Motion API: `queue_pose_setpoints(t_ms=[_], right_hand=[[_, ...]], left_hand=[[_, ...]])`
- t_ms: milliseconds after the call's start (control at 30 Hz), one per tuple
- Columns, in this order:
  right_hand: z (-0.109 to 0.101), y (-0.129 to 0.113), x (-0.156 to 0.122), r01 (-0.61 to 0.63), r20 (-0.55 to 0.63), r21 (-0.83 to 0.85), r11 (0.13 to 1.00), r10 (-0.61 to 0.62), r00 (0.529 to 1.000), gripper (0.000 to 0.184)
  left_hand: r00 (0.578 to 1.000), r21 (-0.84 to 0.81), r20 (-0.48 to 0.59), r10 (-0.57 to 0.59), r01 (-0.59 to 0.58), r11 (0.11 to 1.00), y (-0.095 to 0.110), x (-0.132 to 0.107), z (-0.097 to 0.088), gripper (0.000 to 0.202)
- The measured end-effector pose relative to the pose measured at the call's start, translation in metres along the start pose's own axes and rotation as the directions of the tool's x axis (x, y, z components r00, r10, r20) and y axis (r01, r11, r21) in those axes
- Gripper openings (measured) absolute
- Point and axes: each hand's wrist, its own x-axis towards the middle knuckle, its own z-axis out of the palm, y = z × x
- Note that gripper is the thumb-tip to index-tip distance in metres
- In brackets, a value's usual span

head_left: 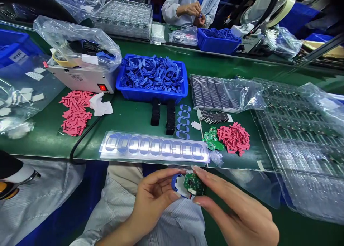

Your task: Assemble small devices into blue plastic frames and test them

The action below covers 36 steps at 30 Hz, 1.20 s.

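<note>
Circuit board (194, 184) sits pinched in the right hand (239, 210), blue casing (174, 182) in the left hand (149, 199); seemingly mid-fitting, the 2 want careful alignment.

Here's the left hand (153, 197), just off the near edge of the worktop (129, 113), thumb and fingers curved into a pinch, forearm (118, 233) slanting up behind; right hand (239, 210) opposite, fingers stretched long over the thumb, pinching too!

electronics workshop: green workbench (129, 115), circuit boards (212, 135), parts bins (142, 94)
</note>
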Motion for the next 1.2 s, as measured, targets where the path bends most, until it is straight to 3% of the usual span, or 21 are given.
queue_pose_setpoints(t_ms=[233, 700, 933, 1200], right_hand=[[0.006, -0.001, 0.001, 0.116, 0.01, -0.057, 0.992, -0.115, 0.993, 0.042], [0.011, -0.003, 0.0, 0.096, -0.002, -0.038, 0.995, -0.096, 0.995, 0.051], [0.011, -0.002, 0.0, 0.138, 0.0, -0.043, 0.989, -0.138, 0.99, 0.051], [0.014, -0.002, -0.003, 0.12, -0.036, -0.053, 0.991, -0.122, 0.992, 0.048]], left_hand=[[0.999, -0.006, -0.011, 0.034, -0.034, 0.999, 0.0, -0.001, 0.002, 0.028], [0.998, 0.012, -0.019, 0.067, -0.067, 0.998, -0.002, -0.001, 0.002, 0.029], [0.977, 0.197, -0.026, 0.213, -0.204, 0.959, -0.005, 0.001, -0.004, 0.03], [0.976, 0.296, -0.038, 0.215, -0.194, 0.935, -0.004, 0.002, -0.004, 0.029]])
